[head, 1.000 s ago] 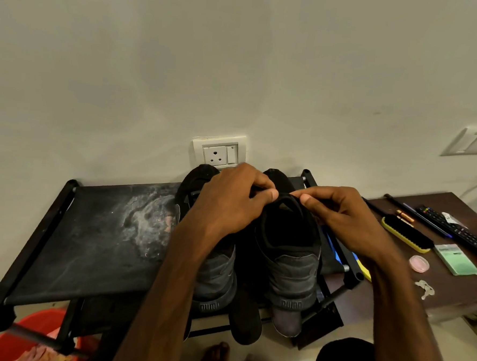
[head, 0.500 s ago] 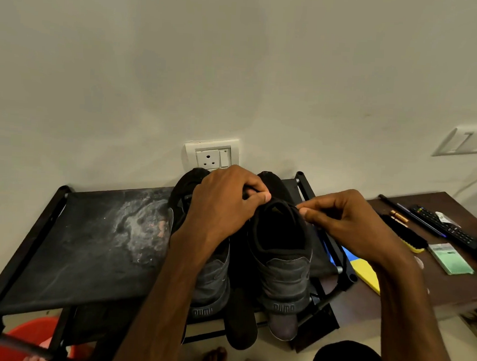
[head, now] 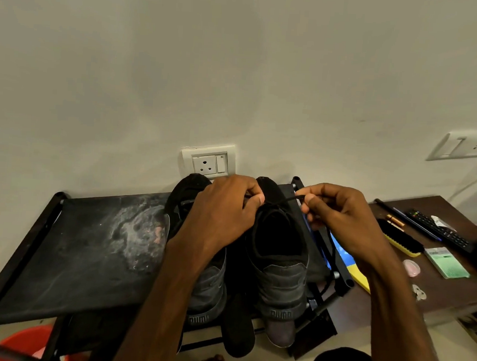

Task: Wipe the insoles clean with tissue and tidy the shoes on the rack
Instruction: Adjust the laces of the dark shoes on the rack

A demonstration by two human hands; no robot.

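Note:
Two dark grey sneakers stand side by side on the black fabric shoe rack (head: 68, 253), heels toward me. My left hand (head: 224, 210) pinches the lace at the top of the right shoe (head: 279, 266) and covers part of the left shoe (head: 208, 287). My right hand (head: 338, 214) pinches the black lace's end (head: 295, 198) and holds it taut to the right. A black insole (head: 239, 331) lies between the shoes and sticks out over the rack's front edge. No tissue is in view.
A dusty whitish stain (head: 136, 227) marks the rack's left part. A brown table (head: 448, 288) on the right holds a yellow-backed brush (head: 401, 242), remote (head: 441, 230), green packet (head: 447, 263) and pink lid (head: 411, 267). A red bucket (head: 23, 343) sits below left. A wall socket (head: 208, 161) is behind the shoes.
My right hand has drawn the lace out to the right, away from the shoe's tongue. My left hand stays on the shoe's top. The view has shifted slightly.

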